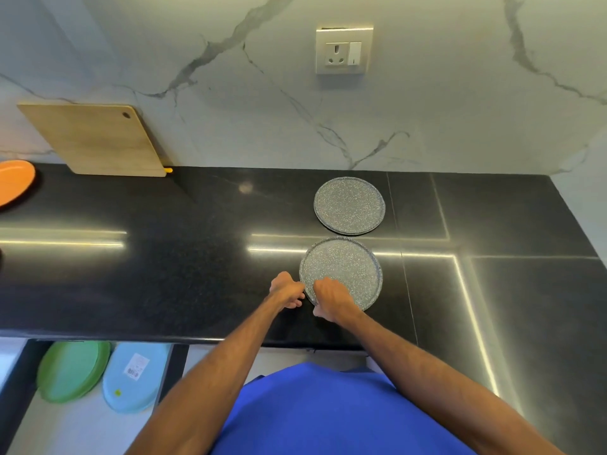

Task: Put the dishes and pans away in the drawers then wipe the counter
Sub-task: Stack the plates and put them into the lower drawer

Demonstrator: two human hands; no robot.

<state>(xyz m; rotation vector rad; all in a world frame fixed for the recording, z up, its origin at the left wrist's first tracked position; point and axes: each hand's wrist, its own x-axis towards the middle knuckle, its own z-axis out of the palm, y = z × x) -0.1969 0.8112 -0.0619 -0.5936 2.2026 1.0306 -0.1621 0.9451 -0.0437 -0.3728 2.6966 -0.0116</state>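
While the near speckled plate [345,267] lies on the black counter [164,274], the left hand [286,289] curls its fingers round the plate's left rim and the right hand [331,298] grips the near rim.
Second speckled plate [349,205]: just behind, apart.
Open drawer [65,428], lower left: green plate [70,371], blue plate [134,377].
Orange plate [14,180]: counter's far left.
Cutting board [95,139]: leaning on wall.

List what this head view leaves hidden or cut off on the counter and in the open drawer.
Head view:
- Near speckled plate: front-left rim covered by the left hand and right hand gripping it.
- Orange plate: cut by the left frame edge.
- Green plates and blue plate in the drawer: far parts hidden under the counter.
- Yellow item: mostly behind the cutting board.
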